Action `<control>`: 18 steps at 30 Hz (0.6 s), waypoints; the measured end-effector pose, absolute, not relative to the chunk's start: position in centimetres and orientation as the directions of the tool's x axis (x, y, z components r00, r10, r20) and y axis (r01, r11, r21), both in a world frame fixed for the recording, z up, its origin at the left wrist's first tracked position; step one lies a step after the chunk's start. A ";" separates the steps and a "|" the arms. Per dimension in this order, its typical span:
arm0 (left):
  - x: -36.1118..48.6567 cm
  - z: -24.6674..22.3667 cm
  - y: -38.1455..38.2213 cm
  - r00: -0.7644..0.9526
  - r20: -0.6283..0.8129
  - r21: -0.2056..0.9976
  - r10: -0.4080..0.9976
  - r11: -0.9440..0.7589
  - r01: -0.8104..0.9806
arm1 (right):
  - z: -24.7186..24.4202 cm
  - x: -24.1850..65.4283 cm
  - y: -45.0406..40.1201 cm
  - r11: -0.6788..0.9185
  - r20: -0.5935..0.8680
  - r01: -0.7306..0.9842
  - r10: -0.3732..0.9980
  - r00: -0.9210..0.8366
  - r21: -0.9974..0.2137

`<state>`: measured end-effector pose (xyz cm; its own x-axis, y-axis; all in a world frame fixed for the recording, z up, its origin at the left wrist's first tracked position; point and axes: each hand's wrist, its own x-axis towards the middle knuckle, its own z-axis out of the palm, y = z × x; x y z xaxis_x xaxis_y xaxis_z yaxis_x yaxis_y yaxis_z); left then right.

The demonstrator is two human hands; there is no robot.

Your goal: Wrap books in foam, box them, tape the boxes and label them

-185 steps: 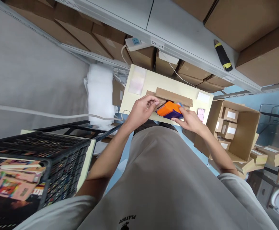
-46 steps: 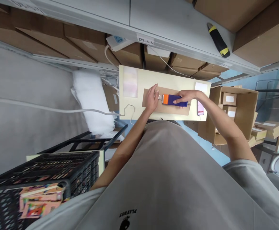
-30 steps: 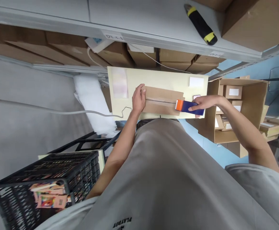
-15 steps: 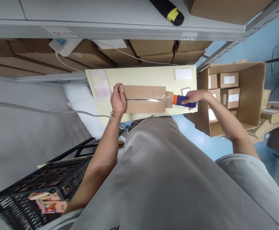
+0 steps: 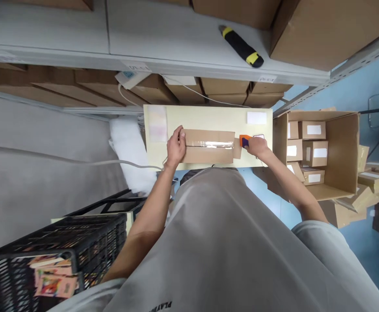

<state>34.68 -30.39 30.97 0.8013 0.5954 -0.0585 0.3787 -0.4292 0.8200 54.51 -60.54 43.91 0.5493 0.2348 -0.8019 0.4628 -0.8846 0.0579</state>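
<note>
A long cardboard box lies on the pale yellow board, with shiny clear tape along its middle seam. My left hand grips the box's left end, thumb on top. At the right end a small flap sticks out. Just beyond it, my right hand is closed around an orange and dark blue tool. A phone lies partly hidden behind my right hand. A white label is on the board's upper right.
A yellow-black knife lies on the grey shelf ahead. To the right stands an open carton holding several small boxes. A black crate is at lower left, and white wrap lies left of the board.
The whole view has shifted, with the scene lower in frame. The tool in my right hand has turned and its orange end points up and left. Tape now shows along more of the box's seam.
</note>
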 end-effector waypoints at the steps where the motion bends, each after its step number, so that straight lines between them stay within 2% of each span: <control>1: 35.1 31.3 -30.4 0.792 -0.039 0.827 0.610 -0.426 0.368 | 44.9 55.0 -60.6 -0.889 -0.757 0.456 0.268 0.596 0.044; 4: 37.7 34.2 -30.7 0.762 0.083 0.849 0.642 -0.446 0.283 | 49.2 56.8 -59.5 -0.904 -0.595 0.426 0.356 0.720 -0.026; 7: 41.9 39.5 -31.7 0.785 0.227 0.871 0.576 -0.480 0.100 | 54.0 58.1 -55.8 -0.895 -0.458 0.420 0.439 0.773 -0.150; 11: 47.6 46.8 -32.5 0.757 0.456 0.813 0.469 -0.564 -0.140 | 57.9 59.8 -48.5 -0.771 -0.272 0.574 0.635 0.723 -0.275; 14: 50.2 49.6 -32.0 0.730 0.515 0.792 0.448 -0.575 -0.206 | 58.4 61.8 -43.1 -0.653 -0.188 0.721 0.757 0.626 -0.230; 18: 50.6 50.0 -31.0 0.733 0.501 0.813 0.461 -0.541 -0.215 | 57.3 64.4 -38.1 -0.565 -0.163 0.823 0.818 0.551 -0.054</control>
<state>50.60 -31.02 49.96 0.7328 0.4608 0.5008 -0.2150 -0.5415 0.8128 64.45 -38.08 57.32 0.5510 0.8183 -0.1634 0.8232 -0.5651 -0.0542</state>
